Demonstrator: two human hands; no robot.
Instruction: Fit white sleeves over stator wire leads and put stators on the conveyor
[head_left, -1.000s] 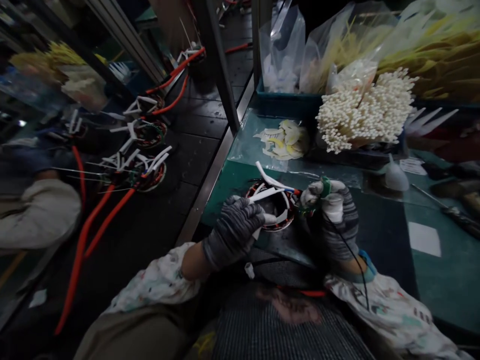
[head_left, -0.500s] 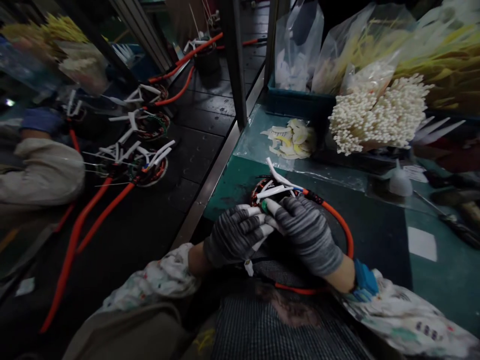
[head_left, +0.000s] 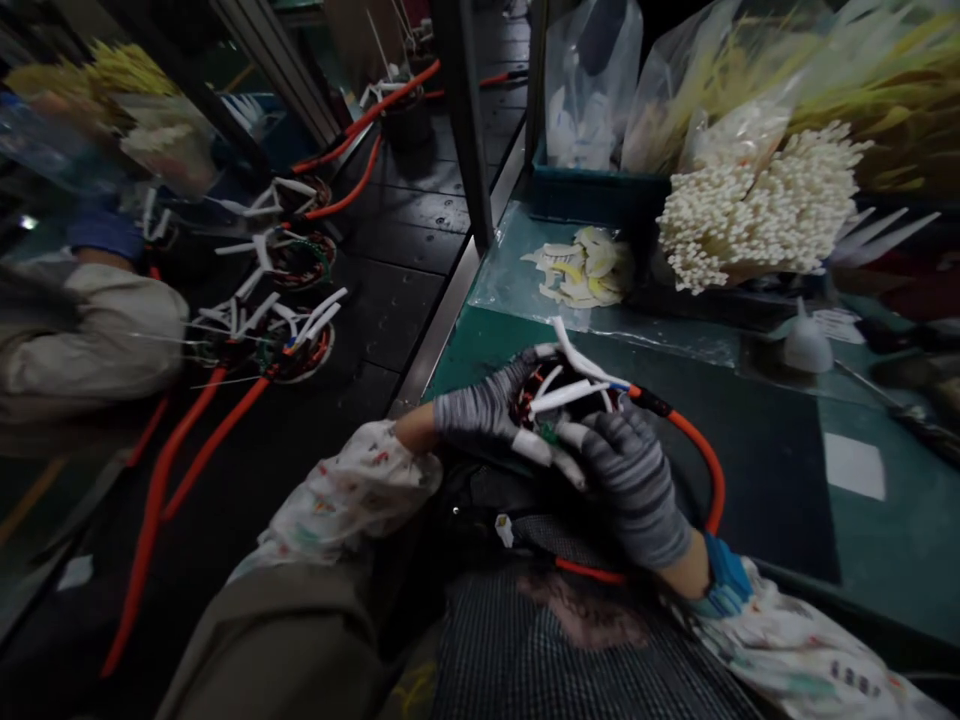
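A wound motor stator (head_left: 523, 408) with reddish windings lies at the near edge of the green bench. White sleeves (head_left: 564, 395) stick out across its top, and an orange cable (head_left: 716, 465) curves away from its right side. My left hand (head_left: 487, 408), in a grey striped glove with pale fingertips, wraps around the stator's left side, fingers at the back and thumb in front. My right hand (head_left: 637, 480), gloved alike, has curled fingers against the stator's front right edge, beside a small green part (head_left: 549, 433). What lies under those fingertips is partly hidden.
Pale and yellow scraps (head_left: 585, 268) lie on a plastic sheet behind the stator. A bundle of white thin tubes (head_left: 757, 215) stands at back right. A white paper (head_left: 855, 465) rests at right. Several similar stators with orange cables (head_left: 217, 440) and another person's sleeve (head_left: 105, 315) are at left.
My left hand has left its place beside my right fingertips and spread around the stator's left side. My right hand has shifted slightly down and right. The stator shows more clearly.
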